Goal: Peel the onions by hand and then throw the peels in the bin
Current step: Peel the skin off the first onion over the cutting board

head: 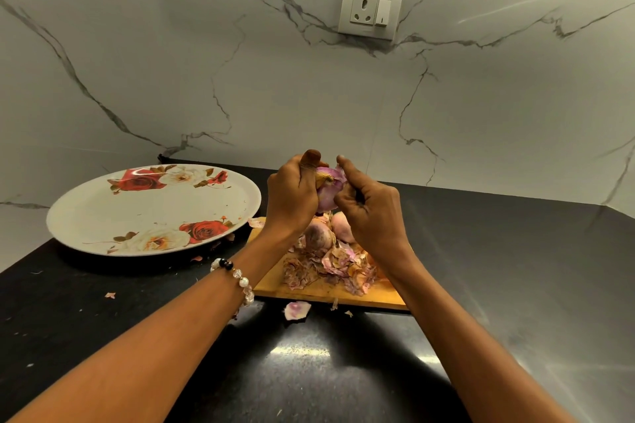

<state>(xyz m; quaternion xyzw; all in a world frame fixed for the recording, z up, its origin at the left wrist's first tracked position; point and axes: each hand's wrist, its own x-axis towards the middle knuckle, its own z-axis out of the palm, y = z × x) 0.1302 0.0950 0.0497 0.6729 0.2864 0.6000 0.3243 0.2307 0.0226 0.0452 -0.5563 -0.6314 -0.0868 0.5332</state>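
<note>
Head view: left hand (292, 196) and right hand (369, 213) grip onion (328, 194) (above board (319, 292)).

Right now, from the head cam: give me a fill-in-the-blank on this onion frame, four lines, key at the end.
1. Both hands hold one onion above the wooden ____.
2. The bead bracelet sits on the ____ wrist.
3. The plate left of the cutting board is printed with ____.
4. The loose peels are heaped on the board, not in a ____.

Missing words: cutting board; left; roses; bin
</note>
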